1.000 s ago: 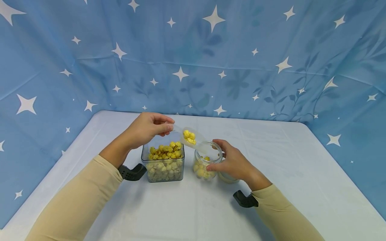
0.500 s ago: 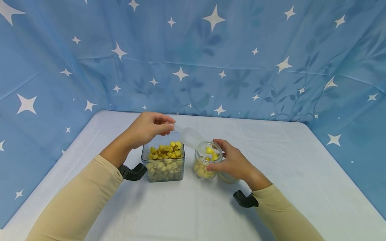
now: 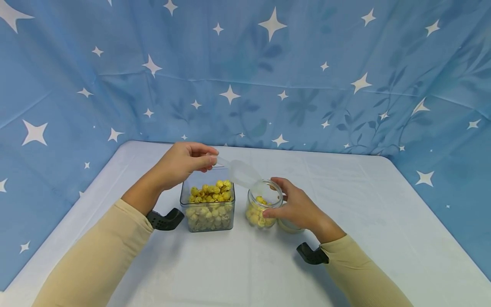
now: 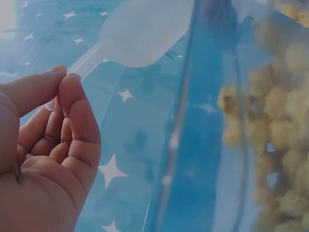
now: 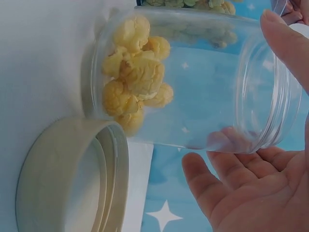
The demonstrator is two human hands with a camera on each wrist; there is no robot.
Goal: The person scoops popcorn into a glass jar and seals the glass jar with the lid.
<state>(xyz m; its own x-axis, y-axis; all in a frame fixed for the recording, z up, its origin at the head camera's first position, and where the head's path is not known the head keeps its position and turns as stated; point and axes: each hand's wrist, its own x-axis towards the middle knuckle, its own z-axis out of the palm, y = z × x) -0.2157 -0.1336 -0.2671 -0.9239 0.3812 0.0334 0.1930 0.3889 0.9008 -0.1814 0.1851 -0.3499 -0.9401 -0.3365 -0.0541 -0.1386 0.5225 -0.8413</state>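
Left hand (image 3: 183, 165): pinches translucent white plastic scoop (image 3: 244, 174) | axis: down-right from fingertips (image 4: 71, 89) to clear cylindrical jar (image 5: 203, 87) | right hand (image 3: 298, 205): grips jar

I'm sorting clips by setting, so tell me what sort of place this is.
Probably a staged tabletop recording set: a star-patterned blue cloth forms the backdrop behind and beside a white-covered table, and the person wears a black device at each wrist.
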